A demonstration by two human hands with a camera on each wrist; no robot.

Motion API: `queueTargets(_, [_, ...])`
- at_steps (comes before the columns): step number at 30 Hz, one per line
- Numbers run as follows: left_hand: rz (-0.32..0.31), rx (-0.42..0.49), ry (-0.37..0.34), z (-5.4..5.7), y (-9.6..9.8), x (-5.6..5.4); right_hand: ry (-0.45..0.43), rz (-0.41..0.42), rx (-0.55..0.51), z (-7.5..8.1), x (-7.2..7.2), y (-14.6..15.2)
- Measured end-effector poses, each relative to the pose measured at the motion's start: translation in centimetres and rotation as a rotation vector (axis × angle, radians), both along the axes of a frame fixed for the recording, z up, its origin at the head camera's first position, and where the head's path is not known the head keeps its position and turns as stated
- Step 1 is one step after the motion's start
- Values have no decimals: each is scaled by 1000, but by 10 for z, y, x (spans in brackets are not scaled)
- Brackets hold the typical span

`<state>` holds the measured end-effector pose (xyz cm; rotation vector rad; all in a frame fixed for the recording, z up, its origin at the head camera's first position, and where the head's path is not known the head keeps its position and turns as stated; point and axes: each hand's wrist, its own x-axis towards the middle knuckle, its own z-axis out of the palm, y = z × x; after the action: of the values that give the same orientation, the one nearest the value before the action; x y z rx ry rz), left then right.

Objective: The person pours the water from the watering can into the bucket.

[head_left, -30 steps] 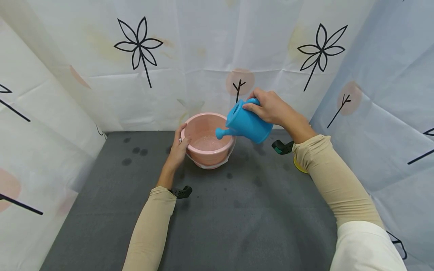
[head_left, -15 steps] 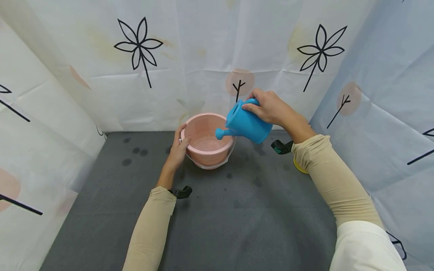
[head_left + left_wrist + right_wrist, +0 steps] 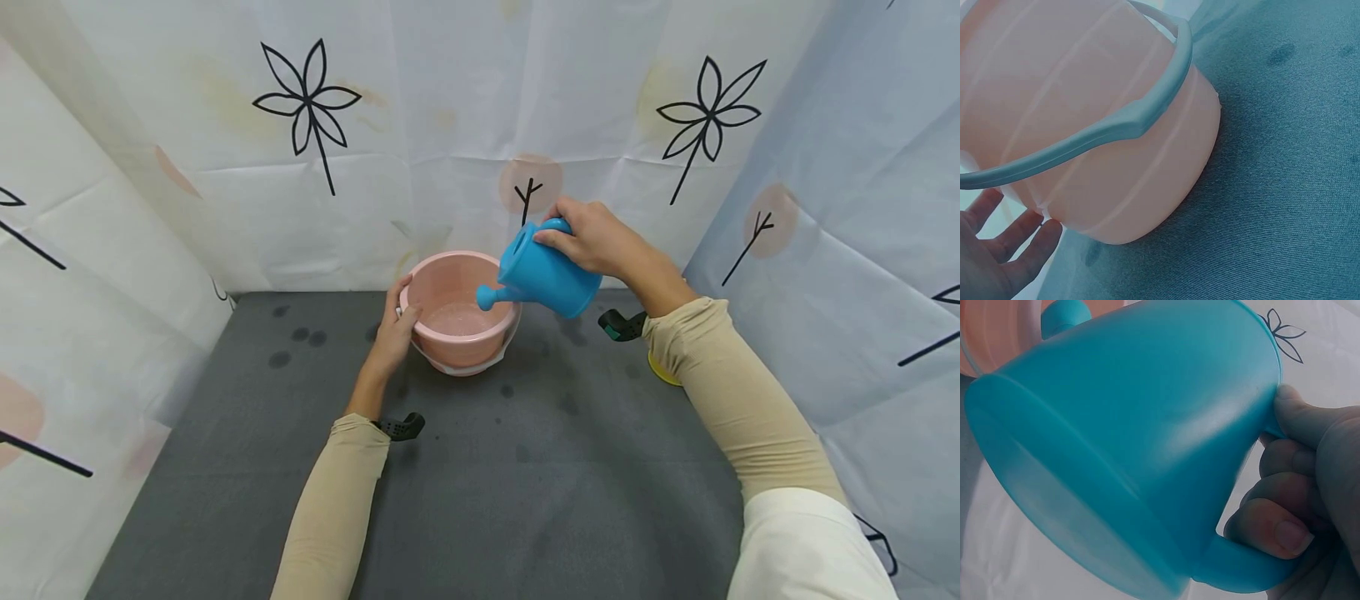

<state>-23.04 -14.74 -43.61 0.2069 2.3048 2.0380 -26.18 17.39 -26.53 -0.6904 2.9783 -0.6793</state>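
Note:
A pink bucket (image 3: 461, 354) stands on the dark cloth near the back wall, its pale handle (image 3: 1125, 122) hanging down around the front. My left hand (image 3: 392, 333) holds the bucket's left rim, thumb over the edge and fingers on the outer wall. In the left wrist view, those fingertips (image 3: 1044, 240) touch the bucket's side. My right hand (image 3: 600, 237) grips the handle of a blue watering can (image 3: 555, 279). The can is tipped left, and its round spout head (image 3: 486, 297) overlaps the bucket's opening. In the right wrist view, fingers (image 3: 1279, 528) curl round the can's handle (image 3: 1241, 569).
A yellow round object (image 3: 663, 368) lies partly hidden behind the right sleeve. Dark wet-looking spots mark the grey cloth (image 3: 525, 500) left of and in front of the bucket. White patterned sheets (image 3: 435, 100) rise at the back and on both sides.

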Motion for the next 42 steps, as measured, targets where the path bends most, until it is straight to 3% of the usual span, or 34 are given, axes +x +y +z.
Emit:
queueTargets(24, [-30,10,3,-1,-2,0,-32,-14,30,6,-6,-4])
queueTargets(42, [-14,-2,-13,-1,-3,1,-42,7,82,11,-7,-12])
